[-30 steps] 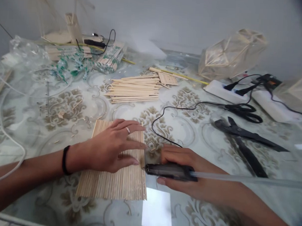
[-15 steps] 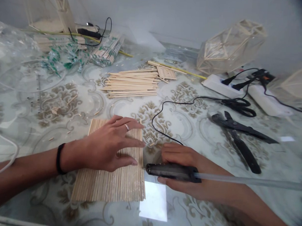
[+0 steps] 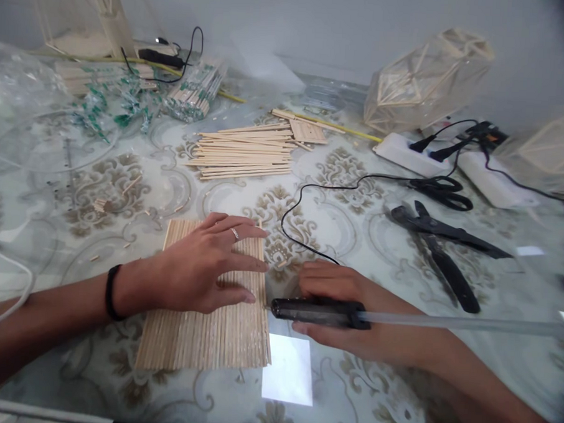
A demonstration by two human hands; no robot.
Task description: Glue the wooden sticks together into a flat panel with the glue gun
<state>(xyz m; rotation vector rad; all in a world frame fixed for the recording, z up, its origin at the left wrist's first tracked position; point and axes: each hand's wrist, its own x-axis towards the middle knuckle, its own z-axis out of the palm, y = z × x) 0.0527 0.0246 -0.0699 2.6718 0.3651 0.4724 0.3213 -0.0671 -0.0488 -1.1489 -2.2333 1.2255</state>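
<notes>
On the patterned table [image 3: 341,233] lies the mat of wooden sticks [image 3: 206,342], with my left hand [image 3: 202,264] over it, fingers spread wide, while my right hand [image 3: 332,282] closes its fingers round the dark glue gun [image 3: 317,311], nozzle just beside the mat's right edge.

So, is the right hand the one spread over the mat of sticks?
No, the left hand is spread over the mat of sticks, while the right hand grips a black glue gun beside it.
</notes>
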